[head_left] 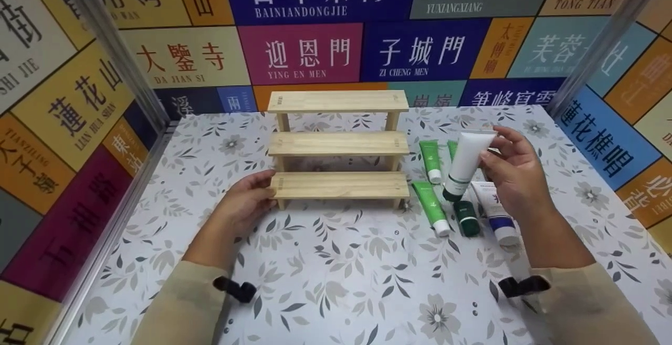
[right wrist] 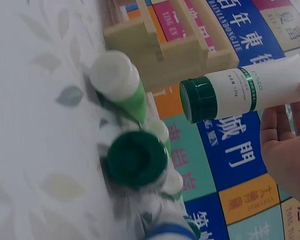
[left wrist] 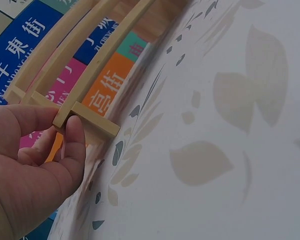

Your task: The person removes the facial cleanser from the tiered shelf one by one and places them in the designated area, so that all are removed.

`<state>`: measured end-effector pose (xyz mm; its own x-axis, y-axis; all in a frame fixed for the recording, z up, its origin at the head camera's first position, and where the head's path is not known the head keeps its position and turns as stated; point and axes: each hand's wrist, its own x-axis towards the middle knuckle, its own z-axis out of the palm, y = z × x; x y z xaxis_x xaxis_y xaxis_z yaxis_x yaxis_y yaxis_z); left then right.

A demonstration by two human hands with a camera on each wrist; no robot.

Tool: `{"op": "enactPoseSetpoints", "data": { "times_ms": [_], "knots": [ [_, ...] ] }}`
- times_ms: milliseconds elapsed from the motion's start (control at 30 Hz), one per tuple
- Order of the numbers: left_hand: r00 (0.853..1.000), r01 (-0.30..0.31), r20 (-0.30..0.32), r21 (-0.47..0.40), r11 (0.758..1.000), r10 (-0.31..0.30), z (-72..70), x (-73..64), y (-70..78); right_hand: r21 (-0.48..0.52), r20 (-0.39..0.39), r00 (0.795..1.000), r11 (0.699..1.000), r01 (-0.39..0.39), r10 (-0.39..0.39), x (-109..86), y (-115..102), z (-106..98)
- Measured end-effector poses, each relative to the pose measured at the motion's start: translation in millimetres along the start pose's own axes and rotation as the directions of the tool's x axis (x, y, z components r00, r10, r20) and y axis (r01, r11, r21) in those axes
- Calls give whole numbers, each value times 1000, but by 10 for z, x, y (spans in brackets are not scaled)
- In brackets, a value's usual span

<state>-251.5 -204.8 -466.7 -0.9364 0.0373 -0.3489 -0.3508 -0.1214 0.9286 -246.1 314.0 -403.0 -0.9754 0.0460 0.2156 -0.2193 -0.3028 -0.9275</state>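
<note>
A three-tier wooden rack [head_left: 339,185] stands in the middle of the table. My left hand [head_left: 247,200] pinches the left end of its lowest tier between thumb and fingers, as the left wrist view shows at the rack's end [left wrist: 94,119]. In my right hand [head_left: 517,174] is a white cleanser tube [head_left: 471,157] with a dark green cap, gripped near its flat end and tilted cap down. In the right wrist view this cleanser tube [right wrist: 235,90] is off the table. Below it lie green tubes [head_left: 430,203], a dark-green-capped tube [head_left: 466,219] and a white tube with a blue band [head_left: 494,211].
Another green tube [head_left: 431,160] lies farther back, right of the rack; items behind the held tube are partly hidden. A floral cloth [head_left: 336,282] covers the table. Panels with printed street names [head_left: 310,53] rise behind and at both sides, with metal posts at the corners.
</note>
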Motion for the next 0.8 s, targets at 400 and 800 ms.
{"op": "enactPoseSetpoints", "data": {
  "times_ms": [400, 800],
  "knots": [
    [1000, 8, -12, 9, 1000, -8, -12, 13, -9, 104, -18, 999, 994, 36, -35, 49, -168, -569],
    [999, -30, 17, 12, 999, 29, -38, 25, -45, 195, 27, 999, 980, 37, -43, 129, -232, -1039]
  ]
}}
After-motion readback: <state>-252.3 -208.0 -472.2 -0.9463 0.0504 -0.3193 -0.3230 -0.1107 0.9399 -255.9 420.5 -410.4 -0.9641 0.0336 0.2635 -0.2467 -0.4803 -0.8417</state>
